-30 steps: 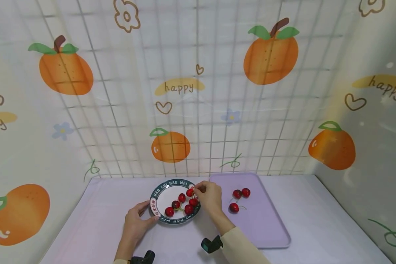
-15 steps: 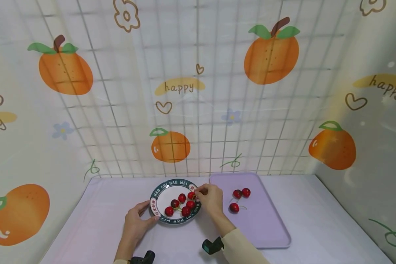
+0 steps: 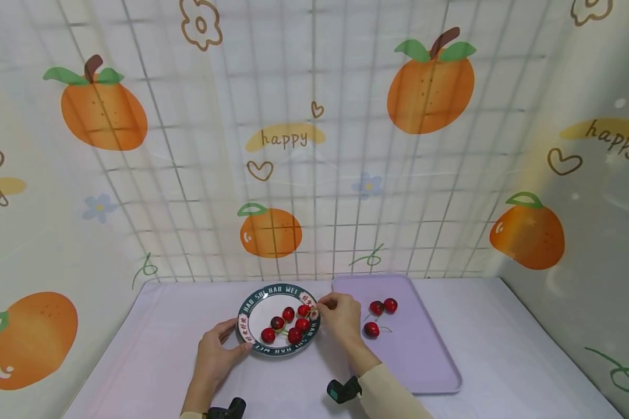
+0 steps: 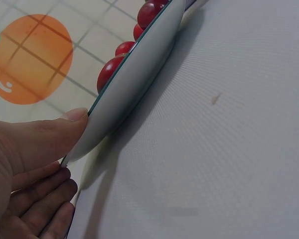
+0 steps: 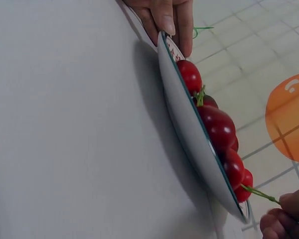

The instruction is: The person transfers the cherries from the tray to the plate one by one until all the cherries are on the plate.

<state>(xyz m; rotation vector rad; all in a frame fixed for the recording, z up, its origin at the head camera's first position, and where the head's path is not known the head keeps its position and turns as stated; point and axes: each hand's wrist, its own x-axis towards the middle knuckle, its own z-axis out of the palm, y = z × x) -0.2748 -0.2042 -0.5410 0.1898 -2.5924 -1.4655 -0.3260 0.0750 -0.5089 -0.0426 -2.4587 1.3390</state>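
A round plate (image 3: 262, 305) with a white middle and a dark green lettered rim stands on the table, bearing several red cherries (image 3: 294, 336) with green stems. My left hand (image 3: 215, 352) holds the plate's left edge, with the thumb (image 4: 65, 132) at the rim and the other fingers beside and below it. At the right rim is my right hand (image 3: 342, 317). Its thumb and fingertips pinch the end of a green stem (image 5: 261, 194), whose cherry (image 5: 245, 185) lies in the plate. In the right wrist view only the fingertips of that hand show.
A light purple tray (image 3: 409, 361) lies right of the plate, partly behind the right forearm. On it are three cherries (image 3: 371, 330) with stems. A white curtain (image 3: 335, 174) printed with oranges hangs behind the table (image 3: 152, 337).
My right hand has drawn slightly to the right, away from the plate's middle. The cherry by its fingers shifted a little right, and neighbouring cherries rolled slightly left. My left hand stays put.
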